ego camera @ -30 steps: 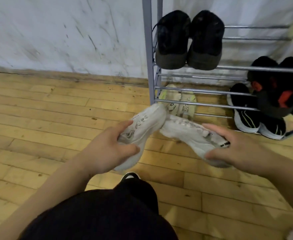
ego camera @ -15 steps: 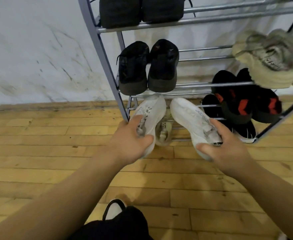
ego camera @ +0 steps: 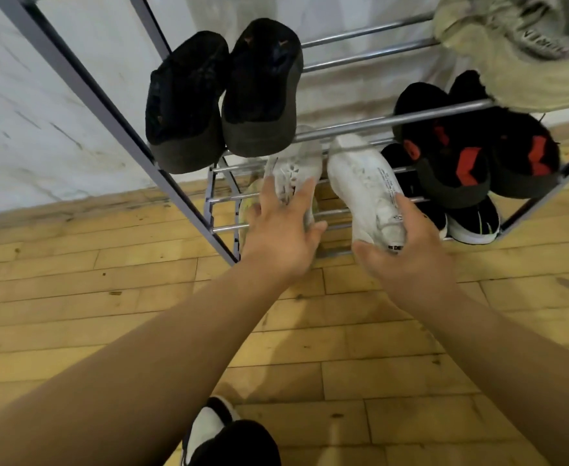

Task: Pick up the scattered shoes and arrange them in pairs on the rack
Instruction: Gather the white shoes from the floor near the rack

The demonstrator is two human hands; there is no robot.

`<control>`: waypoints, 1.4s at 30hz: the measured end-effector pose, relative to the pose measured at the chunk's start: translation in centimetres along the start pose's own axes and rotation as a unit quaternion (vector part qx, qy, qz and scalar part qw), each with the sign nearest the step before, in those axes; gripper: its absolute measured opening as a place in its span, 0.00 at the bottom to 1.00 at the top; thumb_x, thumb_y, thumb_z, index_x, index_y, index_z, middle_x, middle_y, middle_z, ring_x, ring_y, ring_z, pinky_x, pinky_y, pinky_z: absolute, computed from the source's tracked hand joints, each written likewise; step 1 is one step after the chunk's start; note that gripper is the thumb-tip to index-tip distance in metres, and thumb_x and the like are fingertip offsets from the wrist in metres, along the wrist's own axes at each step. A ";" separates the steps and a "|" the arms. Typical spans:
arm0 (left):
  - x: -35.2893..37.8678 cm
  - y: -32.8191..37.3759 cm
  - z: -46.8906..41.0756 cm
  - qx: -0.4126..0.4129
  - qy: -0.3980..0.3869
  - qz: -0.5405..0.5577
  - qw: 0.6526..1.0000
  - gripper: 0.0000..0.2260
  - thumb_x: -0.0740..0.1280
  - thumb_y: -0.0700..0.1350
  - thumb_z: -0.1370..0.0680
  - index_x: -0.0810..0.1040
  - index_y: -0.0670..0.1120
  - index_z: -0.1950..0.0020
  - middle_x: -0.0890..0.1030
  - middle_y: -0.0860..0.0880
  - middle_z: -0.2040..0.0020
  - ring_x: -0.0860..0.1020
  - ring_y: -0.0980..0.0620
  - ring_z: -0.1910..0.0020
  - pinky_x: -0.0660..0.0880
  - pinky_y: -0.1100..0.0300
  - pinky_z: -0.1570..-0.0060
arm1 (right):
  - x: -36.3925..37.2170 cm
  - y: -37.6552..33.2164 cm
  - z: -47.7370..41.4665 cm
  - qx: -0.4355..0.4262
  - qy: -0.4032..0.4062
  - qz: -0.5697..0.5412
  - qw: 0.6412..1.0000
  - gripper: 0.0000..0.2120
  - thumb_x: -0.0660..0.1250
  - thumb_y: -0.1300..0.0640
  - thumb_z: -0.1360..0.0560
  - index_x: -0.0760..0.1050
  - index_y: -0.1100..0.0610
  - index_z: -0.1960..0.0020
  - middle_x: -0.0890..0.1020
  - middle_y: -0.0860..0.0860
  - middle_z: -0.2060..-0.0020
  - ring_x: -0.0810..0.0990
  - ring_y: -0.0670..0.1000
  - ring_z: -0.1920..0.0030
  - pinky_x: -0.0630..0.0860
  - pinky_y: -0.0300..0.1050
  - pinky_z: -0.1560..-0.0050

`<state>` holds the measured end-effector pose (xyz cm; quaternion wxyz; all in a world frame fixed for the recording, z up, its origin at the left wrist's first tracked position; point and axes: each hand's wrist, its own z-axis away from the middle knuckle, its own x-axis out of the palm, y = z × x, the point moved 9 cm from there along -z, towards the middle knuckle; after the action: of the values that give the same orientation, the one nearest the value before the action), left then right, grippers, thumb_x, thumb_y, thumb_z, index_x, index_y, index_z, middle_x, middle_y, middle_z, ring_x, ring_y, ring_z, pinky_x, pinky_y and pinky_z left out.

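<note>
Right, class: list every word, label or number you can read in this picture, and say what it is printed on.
"DE": black letters on the heel of the white shoe held by the right hand, partly covered by it.
Small print along that shoe's side: too small to read.
Dark lettering on the beige shoe, top right: too blurred to read.
No other text shows.

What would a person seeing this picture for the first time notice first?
Mid-frame, at a low shelf of the metal rack, the left hand lies on the left white sneaker and the right hand grips the right white sneaker. A black pair sits just above them, a black-and-red pair to the right.
</note>
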<state>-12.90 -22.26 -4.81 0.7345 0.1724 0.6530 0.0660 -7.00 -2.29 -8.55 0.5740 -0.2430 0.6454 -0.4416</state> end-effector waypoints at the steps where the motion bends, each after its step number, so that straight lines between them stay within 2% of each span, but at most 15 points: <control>1: 0.7 0.2 0.2 0.009 -0.018 -0.025 0.999 0.31 0.63 0.60 0.19 0.49 0.68 0.21 0.38 0.51 0.18 0.49 0.32 0.22 0.63 0.37 0.28 | 0.0 0.0 0.0 -0.001 -0.002 -0.006 1.000 0.45 0.76 0.42 0.29 0.57 0.42 0.19 0.68 0.47 0.26 0.69 0.49 0.29 0.71 0.49 0.33; 4: 1.9 -0.1 0.3 0.025 -0.050 -0.085 0.995 0.34 0.67 0.54 0.21 0.51 0.67 0.20 0.36 0.53 0.19 0.47 0.33 0.22 0.67 0.39 0.29 | 0.2 0.3 0.0 0.002 -0.028 -0.014 0.999 0.48 0.78 0.41 0.31 0.55 0.40 0.19 0.65 0.47 0.26 0.69 0.51 0.28 0.74 0.55 0.31; 9: 0.1 -1.7 -0.5 0.010 -0.013 -0.092 0.996 0.28 0.63 0.55 0.18 0.56 0.63 0.20 0.50 0.49 0.20 0.57 0.37 0.26 0.66 0.43 0.30 | 0.4 0.2 0.1 -0.010 -0.069 0.072 0.995 0.51 0.78 0.49 0.31 0.51 0.40 0.18 0.62 0.48 0.27 0.70 0.52 0.33 0.70 0.45 0.42; 14: -2.3 -6.9 -1.6 -0.104 0.021 -0.156 0.982 0.28 0.62 0.59 0.18 0.55 0.63 0.20 0.60 0.45 0.23 0.64 0.35 0.30 0.68 0.41 0.34 | 0.9 0.2 0.1 -0.015 -0.077 0.052 0.996 0.53 0.80 0.52 0.33 0.51 0.41 0.18 0.61 0.48 0.26 0.67 0.51 0.31 0.70 0.45 0.39; 18: -2.6 -7.4 -1.4 -0.102 0.039 -0.209 0.972 0.28 0.61 0.60 0.18 0.55 0.61 0.21 0.64 0.45 0.24 0.66 0.35 0.30 0.65 0.41 0.32 | 1.1 0.2 0.2 -0.016 -0.081 0.070 0.994 0.54 0.80 0.51 0.33 0.50 0.40 0.18 0.60 0.47 0.25 0.67 0.51 0.30 0.70 0.45 0.39; 22: -2.6 -7.5 -0.3 -0.095 0.047 -0.171 0.980 0.31 0.60 0.62 0.19 0.51 0.62 0.19 0.57 0.43 0.21 0.59 0.37 0.25 0.61 0.41 0.29 | 1.4 0.1 0.2 -0.025 -0.088 0.071 0.993 0.54 0.80 0.52 0.33 0.50 0.40 0.18 0.59 0.46 0.25 0.66 0.49 0.31 0.68 0.41 0.41; 25: -4.1 -8.0 3.0 -0.072 0.130 -0.120 0.982 0.29 0.64 0.61 0.21 0.57 0.63 0.22 0.59 0.43 0.24 0.61 0.39 0.27 0.62 0.41 0.30 | 1.4 -0.4 0.5 -0.038 -0.083 0.051 0.994 0.51 0.80 0.53 0.32 0.53 0.41 0.18 0.61 0.45 0.26 0.66 0.42 0.37 0.67 0.33 0.46; 27: -4.7 -10.1 4.4 -0.116 0.155 -0.083 0.978 0.29 0.65 0.62 0.21 0.58 0.65 0.22 0.59 0.41 0.25 0.61 0.38 0.27 0.63 0.42 0.30 | 1.4 -1.1 0.7 -0.063 -0.066 0.045 0.995 0.49 0.79 0.51 0.30 0.55 0.43 0.18 0.64 0.45 0.25 0.66 0.41 0.34 0.68 0.37 0.39; 29: -4.9 -12.8 4.3 -0.160 0.138 -0.020 0.977 0.31 0.66 0.63 0.21 0.55 0.68 0.22 0.55 0.43 0.23 0.59 0.39 0.25 0.66 0.41 0.29 | 1.9 -2.7 0.8 -0.085 -0.052 0.030 0.995 0.46 0.78 0.49 0.28 0.55 0.44 0.18 0.67 0.44 0.25 0.68 0.42 0.32 0.70 0.42 0.35; 31: -4.4 -13.9 3.3 -0.146 0.091 0.043 0.984 0.30 0.65 0.63 0.20 0.53 0.71 0.23 0.53 0.46 0.21 0.59 0.40 0.22 0.68 0.43 0.30 | 3.1 -4.3 0.5 -0.084 -0.050 0.028 0.995 0.45 0.76 0.46 0.26 0.54 0.43 0.18 0.67 0.44 0.25 0.68 0.43 0.30 0.69 0.44 0.32; 34: -3.6 -13.8 2.4 -0.096 0.040 0.084 0.991 0.28 0.63 0.60 0.18 0.55 0.67 0.20 0.64 0.45 0.24 0.68 0.44 0.27 0.70 0.53 0.39 | 5.4 -6.9 -0.4 -0.116 -0.019 0.109 0.987 0.43 0.74 0.41 0.27 0.57 0.46 0.18 0.69 0.49 0.24 0.66 0.54 0.26 0.66 0.52 0.27; 37: -3.7 -14.1 2.1 -0.085 0.050 0.095 0.991 0.30 0.64 0.60 0.18 0.55 0.62 0.18 0.71 0.47 0.30 0.73 0.46 0.34 0.68 0.58 0.47 | 7.6 -8.6 -1.9 -0.119 -0.034 0.161 0.979 0.44 0.73 0.38 0.26 0.57 0.47 0.18 0.70 0.51 0.25 0.64 0.58 0.25 0.63 0.55 0.27; 42: -3.5 -14.6 1.8 -0.073 0.058 0.097 0.991 0.31 0.64 0.59 0.18 0.55 0.60 0.18 0.72 0.47 0.32 0.74 0.47 0.37 0.69 0.58 0.49 | 10.0 -9.6 -3.2 -0.120 -0.067 0.167 0.976 0.43 0.72 0.40 0.24 0.54 0.47 0.17 0.67 0.52 0.23 0.64 0.57 0.24 0.64 0.53 0.26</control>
<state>-13.45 -37.29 -6.38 0.6964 0.1768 0.6678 0.1946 -14.12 -14.32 -5.87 0.6483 -0.2281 0.6849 -0.2420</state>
